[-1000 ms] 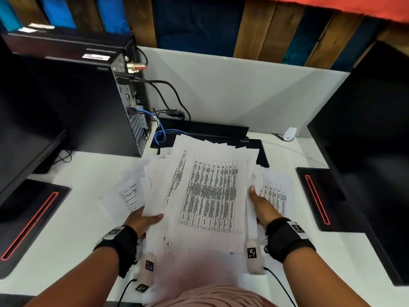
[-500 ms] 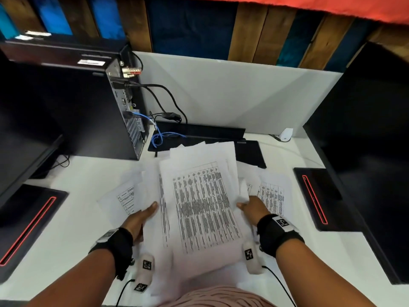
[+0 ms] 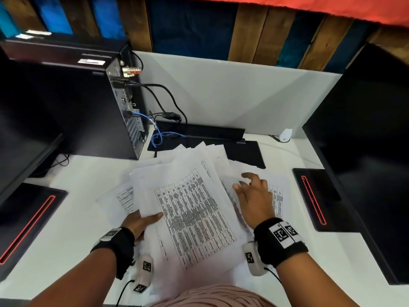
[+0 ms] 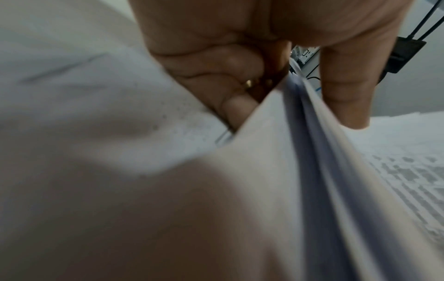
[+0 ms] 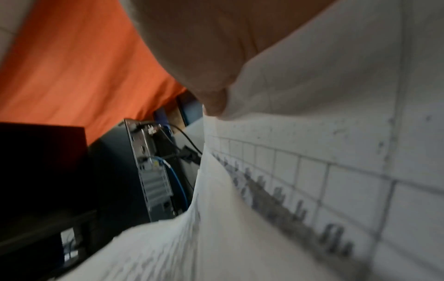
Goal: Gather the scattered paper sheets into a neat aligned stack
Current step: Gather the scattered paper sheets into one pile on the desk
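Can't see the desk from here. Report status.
Left hand grips paper bundle; right hand open beside it. Sheets fanned, unaligned. Computer tower behind; nothing blocking.

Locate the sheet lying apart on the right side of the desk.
In the head view, the loose sheet lies right of the main pile, partly under the right hand, with the black stand base further right.

The paper sheets (image 3: 194,209) lay fanned on the desk (image 3: 73,218), before the divider panel (image 3: 232,96). The computer tower (image 3: 88,111) stood behind them to the left, a monitor (image 3: 365,151) to the right.
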`<state>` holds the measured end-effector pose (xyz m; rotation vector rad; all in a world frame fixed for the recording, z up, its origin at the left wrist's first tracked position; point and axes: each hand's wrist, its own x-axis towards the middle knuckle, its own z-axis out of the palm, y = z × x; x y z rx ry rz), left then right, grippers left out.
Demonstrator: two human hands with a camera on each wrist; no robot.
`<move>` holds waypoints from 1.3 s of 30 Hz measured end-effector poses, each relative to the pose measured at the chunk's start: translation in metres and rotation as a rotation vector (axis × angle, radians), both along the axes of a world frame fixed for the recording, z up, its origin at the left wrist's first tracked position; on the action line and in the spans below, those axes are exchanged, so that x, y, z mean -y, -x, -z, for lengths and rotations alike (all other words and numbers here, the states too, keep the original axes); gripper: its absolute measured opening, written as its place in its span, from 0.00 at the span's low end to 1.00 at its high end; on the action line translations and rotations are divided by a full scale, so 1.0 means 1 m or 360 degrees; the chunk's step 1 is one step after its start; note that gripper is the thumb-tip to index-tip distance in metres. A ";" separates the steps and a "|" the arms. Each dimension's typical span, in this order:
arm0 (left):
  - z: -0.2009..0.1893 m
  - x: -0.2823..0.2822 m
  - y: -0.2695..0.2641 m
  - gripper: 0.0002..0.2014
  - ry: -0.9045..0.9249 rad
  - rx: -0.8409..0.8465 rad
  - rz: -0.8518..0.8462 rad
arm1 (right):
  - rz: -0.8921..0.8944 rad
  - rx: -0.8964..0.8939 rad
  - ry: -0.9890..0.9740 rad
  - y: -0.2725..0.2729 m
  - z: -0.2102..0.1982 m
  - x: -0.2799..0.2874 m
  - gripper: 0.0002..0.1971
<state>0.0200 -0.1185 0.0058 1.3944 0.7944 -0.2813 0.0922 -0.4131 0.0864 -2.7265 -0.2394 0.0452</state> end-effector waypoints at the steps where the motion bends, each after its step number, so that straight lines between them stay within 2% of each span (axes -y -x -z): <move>1: -0.017 0.007 0.003 0.14 -0.0035 -0.0017 -0.0030 | -0.0050 0.0075 -0.0008 0.001 -0.013 -0.001 0.20; 3: -0.037 0.016 0.008 0.12 -0.0039 -0.0021 -0.0053 | -0.0096 0.0089 -0.0093 -0.001 -0.029 0.003 0.16; 5: 0.003 -0.001 0.002 0.13 -0.0042 -0.0053 -0.0078 | 0.0029 0.0302 -0.0184 -0.004 -0.047 0.008 0.12; 8: 0.028 -0.012 0.002 0.32 -0.0057 -0.0065 0.0009 | 0.0351 0.0805 -0.0413 -0.007 -0.081 0.016 0.11; 9: 0.032 -0.013 0.001 0.33 -0.0049 -0.0053 0.0027 | 0.0469 0.0897 -0.0548 -0.007 -0.090 0.019 0.11; 12: 0.028 -0.013 0.001 0.18 -0.0159 -0.0063 0.0047 | 0.0780 0.0934 -0.0983 -0.009 -0.102 0.028 0.13; 14: 0.020 -0.011 0.002 0.12 -0.0250 -0.0066 0.0124 | 0.0850 0.0808 -0.1110 -0.008 -0.094 0.032 0.15; 16: 0.010 -0.008 0.004 0.09 -0.0353 -0.0059 0.0160 | 0.0879 0.0560 -0.1094 -0.002 -0.074 0.030 0.16; 20: 0.005 -0.007 0.003 0.27 -0.0578 -0.0189 0.0256 | 0.0979 0.0027 -0.0946 0.019 -0.027 0.011 0.16; 22: 0.007 -0.008 0.001 0.38 -0.0499 -0.0205 0.0226 | 0.0968 -0.0212 -0.0819 0.029 -0.003 0.007 0.14; 23: 0.012 -0.009 0.000 0.46 -0.0327 -0.0217 0.0169 | 0.0945 -0.0363 -0.0770 0.032 0.008 0.006 0.13; 25: 0.016 -0.008 0.001 0.58 0.0026 -0.0218 0.0008 | 0.0757 -0.0701 -0.0662 0.036 0.027 0.009 0.12; 26: 0.011 -0.006 0.003 0.59 0.0117 -0.0190 -0.0046 | 0.0563 -0.0888 -0.0526 0.037 0.030 0.012 0.10; 28: 0.011 -0.006 0.004 0.61 0.0144 -0.0146 -0.0026 | 0.0128 -0.1174 -0.0226 0.035 0.028 0.018 0.10; 29: 0.002 0.000 0.005 0.63 0.0088 -0.0134 -0.0001 | 0.0029 -0.1266 -0.0188 0.033 0.024 0.022 0.13; 30: 0.002 0.000 0.005 0.64 0.0064 -0.0103 0.0029 | 0.0000 -0.1291 -0.0205 0.031 0.020 0.024 0.17; 31: -0.001 0.001 0.005 0.59 0.0042 -0.0079 0.0016 | 0.0045 -0.1213 -0.0235 0.026 0.020 0.027 0.23; 33: -0.003 0.000 0.006 0.45 -0.0039 -0.0065 0.0023 | 0.0256 -0.0891 -0.0235 0.014 0.025 0.029 0.27; 34: 0.002 -0.002 0.005 0.46 -0.0069 -0.0060 0.0076 | 0.0310 -0.0794 -0.0231 0.009 0.029 0.028 0.25; 36: 0.006 -0.004 0.006 0.51 -0.0143 -0.0042 0.0147 | 0.0309 -0.0788 -0.0244 0.006 0.038 0.019 0.22; 38: 0.031 -0.011 0.001 0.52 -0.0190 -0.0014 0.0207 | 0.0196 -0.0812 -0.0223 0.010 0.045 0.007 0.21; 39: 0.030 -0.008 0.000 0.52 -0.0210 -0.0018 0.0227 | 0.0142 -0.0825 -0.0195 0.012 0.049 0.001 0.22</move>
